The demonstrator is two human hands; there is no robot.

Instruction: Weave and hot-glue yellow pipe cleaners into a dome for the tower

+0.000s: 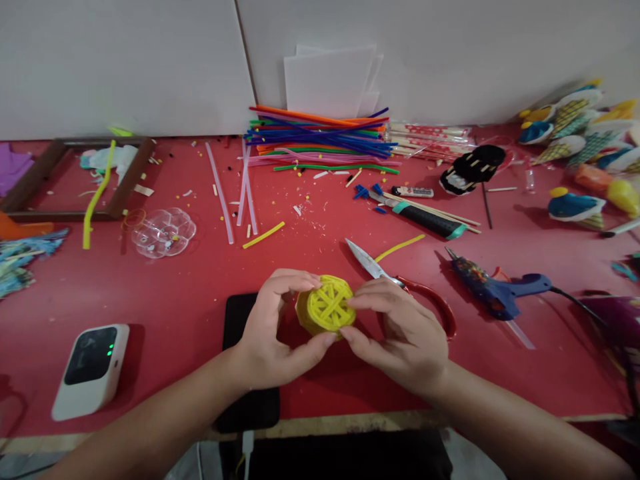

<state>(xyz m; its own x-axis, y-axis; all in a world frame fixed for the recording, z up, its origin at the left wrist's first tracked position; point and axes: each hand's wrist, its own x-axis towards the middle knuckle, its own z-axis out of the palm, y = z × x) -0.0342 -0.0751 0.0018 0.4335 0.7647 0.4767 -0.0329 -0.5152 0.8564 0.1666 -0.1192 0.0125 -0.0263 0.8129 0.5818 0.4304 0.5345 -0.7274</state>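
Between my two hands is a small round yellow piece (330, 305) that looks wound from pipe cleaners, its top crossed by strips like wheel spokes. My left hand (283, 327) grips its left side, thumb at the near edge and fingers at the far edge. From the right, my right hand (400, 330) pinches its rim with thumb and fingertips. Just beyond my right hand lie scissors (367, 260) with red handles, beside a short yellow pipe cleaner (400, 248). A black phone (250, 407) lies partly under my left hand and wrist.
A blue glue gun (493, 287) lies at right, near a cutter knife (425, 219). Colourful pipe cleaners (320, 140) are heaped at the back. Left are a white device (93, 370), a clear flower-shaped tray (165, 233) and a brown frame (80, 215). Stuffed birds (575, 203) crowd the right.
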